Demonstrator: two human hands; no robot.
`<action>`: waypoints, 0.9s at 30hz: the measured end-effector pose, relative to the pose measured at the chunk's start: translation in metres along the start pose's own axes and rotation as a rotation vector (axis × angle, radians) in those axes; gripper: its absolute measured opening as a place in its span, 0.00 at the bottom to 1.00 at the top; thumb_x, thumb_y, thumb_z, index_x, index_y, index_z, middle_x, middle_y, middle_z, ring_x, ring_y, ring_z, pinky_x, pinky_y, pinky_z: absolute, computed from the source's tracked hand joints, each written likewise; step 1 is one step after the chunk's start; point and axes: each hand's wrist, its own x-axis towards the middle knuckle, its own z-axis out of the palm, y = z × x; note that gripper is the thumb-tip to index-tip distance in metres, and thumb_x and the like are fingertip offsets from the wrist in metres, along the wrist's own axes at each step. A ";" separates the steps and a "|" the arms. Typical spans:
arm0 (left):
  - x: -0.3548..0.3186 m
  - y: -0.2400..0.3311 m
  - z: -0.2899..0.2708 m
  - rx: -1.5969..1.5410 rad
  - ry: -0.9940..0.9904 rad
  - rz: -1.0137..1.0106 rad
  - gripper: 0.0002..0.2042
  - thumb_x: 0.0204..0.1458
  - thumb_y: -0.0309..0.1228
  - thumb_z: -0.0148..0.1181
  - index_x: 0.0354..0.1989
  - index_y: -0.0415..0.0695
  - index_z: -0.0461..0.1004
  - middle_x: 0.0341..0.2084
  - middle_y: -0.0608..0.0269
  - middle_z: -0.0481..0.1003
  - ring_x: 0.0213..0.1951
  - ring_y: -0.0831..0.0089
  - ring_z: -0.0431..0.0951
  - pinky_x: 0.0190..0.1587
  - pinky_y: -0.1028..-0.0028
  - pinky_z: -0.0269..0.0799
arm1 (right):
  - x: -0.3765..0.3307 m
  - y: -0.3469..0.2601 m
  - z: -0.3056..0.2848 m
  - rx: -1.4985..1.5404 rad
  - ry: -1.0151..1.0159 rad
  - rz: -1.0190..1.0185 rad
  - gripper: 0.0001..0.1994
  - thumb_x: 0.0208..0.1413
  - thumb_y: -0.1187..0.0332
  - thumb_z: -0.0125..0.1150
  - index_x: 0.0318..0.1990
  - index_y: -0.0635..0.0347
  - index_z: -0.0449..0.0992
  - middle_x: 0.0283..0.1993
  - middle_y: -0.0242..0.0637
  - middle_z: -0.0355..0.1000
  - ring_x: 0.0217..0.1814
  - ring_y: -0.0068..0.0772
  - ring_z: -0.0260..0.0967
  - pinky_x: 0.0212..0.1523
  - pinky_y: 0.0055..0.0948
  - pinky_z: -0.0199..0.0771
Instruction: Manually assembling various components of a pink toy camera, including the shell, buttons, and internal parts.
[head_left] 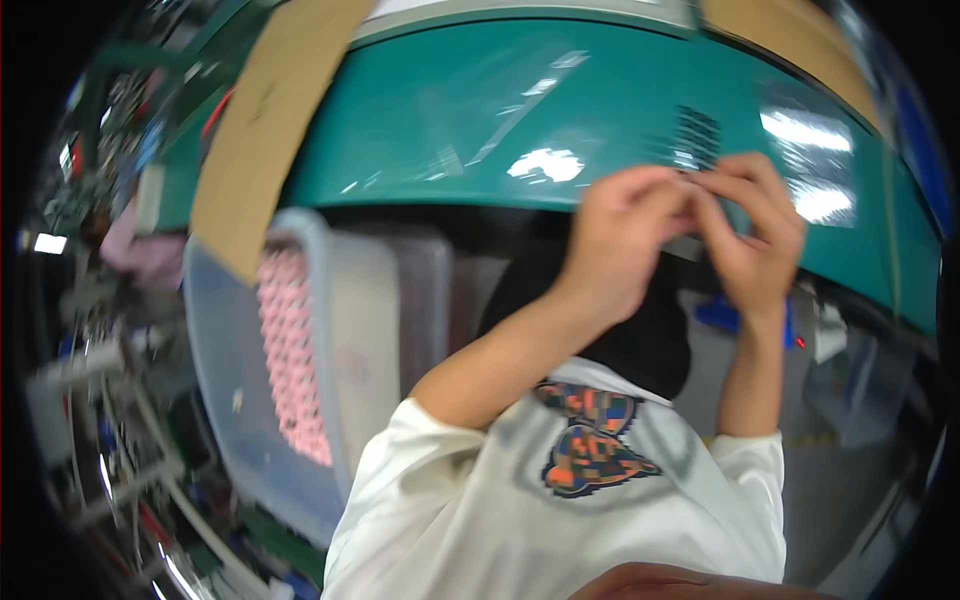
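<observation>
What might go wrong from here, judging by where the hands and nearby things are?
The left hand and right hand meet above the green table near its front edge; anything small pinched there, too blurred to make out, could drop off.

The dark pieces sit just beyond the fingertips, so a knuckle might disturb their rows.

The cardboard overhangs the tub and, if bumped, might slip onto the pink pieces.

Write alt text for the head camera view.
A person's left hand and right hand meet over the near edge of a green table, beside rows of small dark shapes; anything pinched is too small to identify. A bin of pink pieces stands at left.
</observation>
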 end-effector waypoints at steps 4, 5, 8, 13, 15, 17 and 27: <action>0.011 0.007 -0.002 0.094 -0.009 -0.070 0.09 0.60 0.22 0.56 0.46 0.32 0.76 0.39 0.51 0.80 0.41 0.68 0.81 0.49 0.73 0.78 | 0.002 0.010 0.001 0.037 0.072 -0.037 0.06 0.44 0.83 0.66 0.31 0.65 0.81 0.34 0.34 0.74 0.32 0.28 0.67 0.32 0.22 0.67; 0.017 0.012 -0.001 0.168 -0.008 -0.086 0.10 0.60 0.22 0.56 0.48 0.32 0.75 0.41 0.50 0.79 0.44 0.67 0.80 0.52 0.72 0.76 | 0.003 0.012 0.001 0.039 0.085 -0.025 0.06 0.44 0.83 0.66 0.31 0.65 0.81 0.34 0.34 0.73 0.32 0.28 0.67 0.31 0.22 0.66; 0.020 0.010 0.011 0.312 0.023 -0.011 0.12 0.61 0.22 0.56 0.50 0.32 0.75 0.46 0.49 0.78 0.48 0.66 0.78 0.55 0.70 0.74 | 0.001 0.015 -0.008 0.024 0.118 -0.018 0.07 0.43 0.83 0.67 0.32 0.64 0.82 0.33 0.33 0.73 0.31 0.27 0.66 0.31 0.22 0.65; 0.000 0.016 0.021 0.510 0.054 0.228 0.12 0.61 0.22 0.55 0.50 0.30 0.76 0.53 0.47 0.73 0.52 0.66 0.74 0.58 0.70 0.71 | 0.000 0.016 -0.018 -0.043 0.174 -0.139 0.08 0.42 0.82 0.68 0.32 0.62 0.83 0.33 0.31 0.74 0.31 0.26 0.66 0.31 0.23 0.65; -0.015 0.028 0.018 0.484 -0.106 0.125 0.12 0.60 0.22 0.56 0.51 0.31 0.76 0.55 0.48 0.71 0.53 0.65 0.72 0.59 0.70 0.68 | -0.001 0.009 -0.019 -0.122 0.183 -0.334 0.09 0.42 0.82 0.69 0.33 0.60 0.84 0.34 0.31 0.74 0.31 0.26 0.66 0.32 0.24 0.66; -0.021 0.029 0.014 0.472 -0.182 0.072 0.13 0.60 0.21 0.57 0.52 0.31 0.76 0.56 0.48 0.70 0.54 0.65 0.71 0.59 0.69 0.67 | -0.003 0.003 -0.018 -0.158 0.189 -0.430 0.10 0.41 0.81 0.69 0.33 0.59 0.84 0.34 0.30 0.74 0.32 0.26 0.67 0.33 0.25 0.66; -0.035 0.003 -0.011 -0.135 -0.331 -0.012 0.12 0.55 0.20 0.61 0.49 0.35 0.78 0.52 0.50 0.73 0.51 0.64 0.72 0.58 0.71 0.65 | -0.017 -0.019 -0.011 -0.265 0.243 -0.633 0.09 0.43 0.76 0.71 0.33 0.52 0.85 0.35 0.28 0.75 0.33 0.25 0.67 0.34 0.25 0.65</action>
